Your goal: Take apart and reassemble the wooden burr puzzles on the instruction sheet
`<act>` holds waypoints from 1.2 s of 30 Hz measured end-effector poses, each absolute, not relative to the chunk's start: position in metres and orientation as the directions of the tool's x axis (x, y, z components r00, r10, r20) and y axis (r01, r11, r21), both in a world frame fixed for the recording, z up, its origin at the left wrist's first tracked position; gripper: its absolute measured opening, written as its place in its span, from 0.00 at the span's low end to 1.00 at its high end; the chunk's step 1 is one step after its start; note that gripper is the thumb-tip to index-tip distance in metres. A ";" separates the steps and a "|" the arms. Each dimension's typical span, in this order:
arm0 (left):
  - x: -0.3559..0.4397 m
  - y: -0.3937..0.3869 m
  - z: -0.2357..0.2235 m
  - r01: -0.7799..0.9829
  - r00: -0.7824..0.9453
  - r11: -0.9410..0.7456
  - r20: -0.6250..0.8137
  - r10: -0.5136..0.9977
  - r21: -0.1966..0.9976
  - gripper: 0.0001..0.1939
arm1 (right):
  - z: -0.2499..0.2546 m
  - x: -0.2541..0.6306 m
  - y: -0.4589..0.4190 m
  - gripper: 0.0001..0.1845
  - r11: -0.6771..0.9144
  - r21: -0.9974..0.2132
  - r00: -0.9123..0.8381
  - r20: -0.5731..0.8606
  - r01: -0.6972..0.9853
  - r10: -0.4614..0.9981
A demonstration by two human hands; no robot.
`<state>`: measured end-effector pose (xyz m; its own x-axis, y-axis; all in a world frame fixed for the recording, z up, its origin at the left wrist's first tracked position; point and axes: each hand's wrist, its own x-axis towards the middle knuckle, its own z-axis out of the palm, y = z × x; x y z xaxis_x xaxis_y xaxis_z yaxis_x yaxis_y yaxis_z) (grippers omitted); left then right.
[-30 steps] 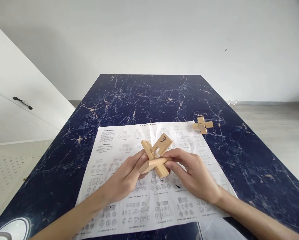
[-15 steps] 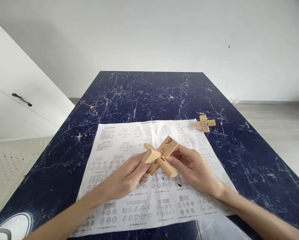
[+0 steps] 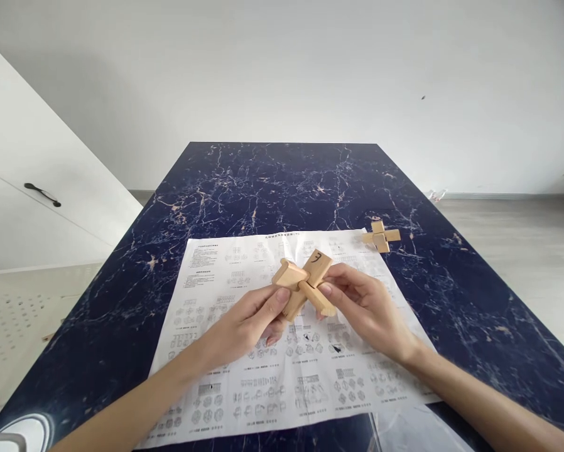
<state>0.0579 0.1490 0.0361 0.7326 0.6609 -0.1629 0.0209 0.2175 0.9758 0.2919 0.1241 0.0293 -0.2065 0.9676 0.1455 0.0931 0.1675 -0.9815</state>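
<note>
Both hands hold a wooden interlocking puzzle (image 3: 305, 284) made of crossed pale bars, raised over a printed sheet (image 3: 206, 358). One bar carries a dark mark like a reversed number. My left hand (image 3: 244, 326) is closed on the puzzle's left and lower bars, its thumb lying on top. From the other side, my right hand (image 3: 364, 307) pinches the right-hand bars between thumb and fingers. The far fingertips are partly hidden behind the wood. At the sheet's far right corner lies a second cross-shaped wooden puzzle (image 3: 380, 237), touched by neither hand.
The sheet, covered in small diagrams, lies on a dark blue marbled table (image 3: 272, 182). A clear plastic bag (image 3: 414, 430) is at the near right edge. A round white object (image 3: 27, 433) sits near left. A white cabinet (image 3: 41, 150) and perforated chair seat (image 3: 13, 320) stand to the left.
The puzzle has turned slightly in my hands, its bars sitting closer together. My right fingers have shifted onto the right-hand bars. The head view has moved a little.
</note>
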 end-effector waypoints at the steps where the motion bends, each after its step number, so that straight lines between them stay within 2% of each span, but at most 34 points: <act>1: 0.058 0.149 0.036 0.030 0.726 0.220 -0.173 0.666 0.975 0.23 | 0.032 0.294 0.125 0.13 0.171 -0.980 -0.212 0.146 0.105 0.966; 4: 0.058 0.148 0.037 0.061 0.695 0.224 -0.203 0.690 0.973 0.23 | 0.043 0.307 0.123 0.14 0.206 -0.957 -0.172 0.173 0.202 0.970; 7: 0.058 0.146 0.041 0.068 0.649 0.217 -0.209 0.732 0.974 0.22 | 0.052 0.329 0.110 0.15 0.213 -0.896 -0.034 0.217 0.390 0.976; 12: 0.058 0.145 0.043 0.084 0.619 0.184 -0.197 0.760 0.979 0.22 | 0.049 0.371 0.080 0.21 0.029 -0.743 0.200 0.217 0.669 0.955; 16: 0.058 0.144 0.042 0.100 0.627 0.158 -0.186 0.757 0.982 0.23 | 0.036 0.389 0.075 0.22 -0.147 -0.663 0.357 0.192 0.734 0.914; 21: 0.057 0.142 0.044 0.110 0.632 0.130 -0.170 0.756 0.985 0.21 | 0.033 0.395 0.085 0.20 -0.253 -0.680 0.479 0.163 0.688 0.862; 23: 0.056 0.141 0.044 0.117 0.628 0.123 -0.169 0.760 0.985 0.21 | 0.036 0.393 0.085 0.21 -0.288 -0.611 0.500 0.206 0.737 0.842; 25: 0.055 0.141 0.044 0.118 0.624 0.116 -0.164 0.764 0.986 0.21 | 0.041 0.386 0.081 0.22 -0.325 -0.495 0.525 0.344 0.806 0.778; 27: 0.054 0.141 0.043 0.113 0.625 0.114 -0.160 0.764 0.987 0.21 | 0.045 0.370 0.075 0.20 -0.295 -0.424 0.496 0.514 0.856 0.700; 29: 0.054 0.141 0.042 0.105 0.626 0.120 -0.159 0.763 0.987 0.20 | 0.048 0.347 0.073 0.16 -0.083 -0.441 0.348 0.564 0.894 0.749; 31: 0.054 0.141 0.041 0.097 0.614 0.133 -0.165 0.772 0.986 0.20 | 0.046 0.320 0.080 0.13 0.221 -0.491 0.042 0.469 0.843 0.882; 32: 0.054 0.141 0.041 0.093 0.601 0.142 -0.169 0.781 0.986 0.21 | 0.044 0.307 0.086 0.13 0.301 -0.520 -0.073 0.413 0.799 0.908; 34: 0.053 0.142 0.040 0.078 0.567 0.156 -0.173 0.805 0.985 0.21 | 0.037 0.285 0.106 0.13 0.353 -0.570 -0.197 0.317 0.743 0.928; 36: 0.052 0.144 0.040 0.061 0.520 0.164 -0.172 0.837 0.985 0.21 | 0.027 0.273 0.128 0.12 0.337 -0.622 -0.238 0.239 0.707 0.941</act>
<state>0.0525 0.1442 0.0403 0.5198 0.8369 -0.1716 0.0606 0.1642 0.9846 0.2733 0.1280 0.0275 -0.2384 0.9414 0.2385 0.7069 0.3367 -0.6220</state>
